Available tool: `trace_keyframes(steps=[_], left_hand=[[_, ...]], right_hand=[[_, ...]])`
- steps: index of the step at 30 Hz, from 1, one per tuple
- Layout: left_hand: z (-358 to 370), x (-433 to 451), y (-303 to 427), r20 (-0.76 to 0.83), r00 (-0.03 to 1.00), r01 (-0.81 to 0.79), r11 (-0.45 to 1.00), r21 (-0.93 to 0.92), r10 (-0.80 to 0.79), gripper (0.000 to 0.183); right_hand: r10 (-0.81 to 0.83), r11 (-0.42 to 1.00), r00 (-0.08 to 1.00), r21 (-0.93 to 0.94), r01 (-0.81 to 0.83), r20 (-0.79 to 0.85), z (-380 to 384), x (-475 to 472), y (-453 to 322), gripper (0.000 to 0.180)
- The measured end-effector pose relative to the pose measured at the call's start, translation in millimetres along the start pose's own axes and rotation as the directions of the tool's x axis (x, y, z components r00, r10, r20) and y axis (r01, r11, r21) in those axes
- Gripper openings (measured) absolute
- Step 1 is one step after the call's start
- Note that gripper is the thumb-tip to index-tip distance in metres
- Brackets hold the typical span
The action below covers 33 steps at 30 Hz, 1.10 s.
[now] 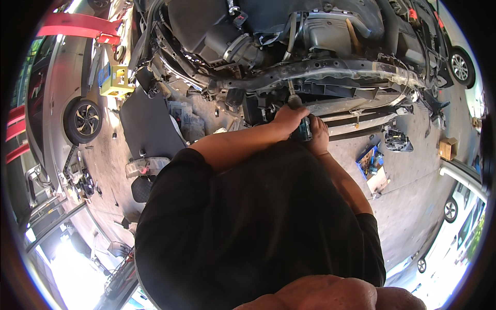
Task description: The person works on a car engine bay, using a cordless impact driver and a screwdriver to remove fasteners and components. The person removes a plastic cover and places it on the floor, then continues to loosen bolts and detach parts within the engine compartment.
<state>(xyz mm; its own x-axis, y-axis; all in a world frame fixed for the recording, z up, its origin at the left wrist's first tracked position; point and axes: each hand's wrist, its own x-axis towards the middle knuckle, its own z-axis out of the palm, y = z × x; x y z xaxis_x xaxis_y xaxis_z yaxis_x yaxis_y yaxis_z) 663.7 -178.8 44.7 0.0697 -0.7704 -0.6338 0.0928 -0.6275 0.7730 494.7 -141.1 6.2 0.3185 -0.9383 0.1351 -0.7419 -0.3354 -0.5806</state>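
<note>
A cordless power driver point(295, 101) with a dark nose and a teal body is at the front of an opened car engine bay. My left hand point(290, 121) wraps the tool just behind its nose. On the other side, my right hand point(318, 135) grips its rear part; the fingers partly hide the body. From the nose, a metal shaft point(291, 86) points at the car's upper radiator support bar point(267, 77). Whether its tip sits on a fastener cannot be made out. Below the bar, the finned radiator or condenser point(348, 104) is exposed.
A loose dark panel point(149, 116) stands at the left, near a yellow stand point(117, 82). Right on the concrete floor lie a blue tray of tools point(368, 161) and a removed headlamp-like part point(397, 139). A silver car point(58, 97) is beyond, beside red lift arms point(77, 25).
</note>
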Motion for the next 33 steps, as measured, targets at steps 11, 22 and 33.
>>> trace_keyframes(steps=[11, 22, 33], left_hand=[[5, 0, 21, 0.071, 0.966, 0.257, 0.932, -0.256, -0.247, 0.027], [5, -1, 19, 0.095, 0.974, 0.224, 0.946, -0.236, -0.207, 0.027], [-5, -4, 22, 0.162, 0.975, 0.19, 0.946, -0.264, -0.15, 0.033]], right_hand=[[0.038, 0.999, 0.999, 0.035, -0.039, 0.02, 5, 2, 5, 0.061], [0.046, 0.998, 0.998, 0.046, -0.048, 0.045, -4, 4, 2, 0.064], [0.011, 0.999, 1.0, 0.032, -0.012, 0.013, -9, 0, 5, 0.067]])
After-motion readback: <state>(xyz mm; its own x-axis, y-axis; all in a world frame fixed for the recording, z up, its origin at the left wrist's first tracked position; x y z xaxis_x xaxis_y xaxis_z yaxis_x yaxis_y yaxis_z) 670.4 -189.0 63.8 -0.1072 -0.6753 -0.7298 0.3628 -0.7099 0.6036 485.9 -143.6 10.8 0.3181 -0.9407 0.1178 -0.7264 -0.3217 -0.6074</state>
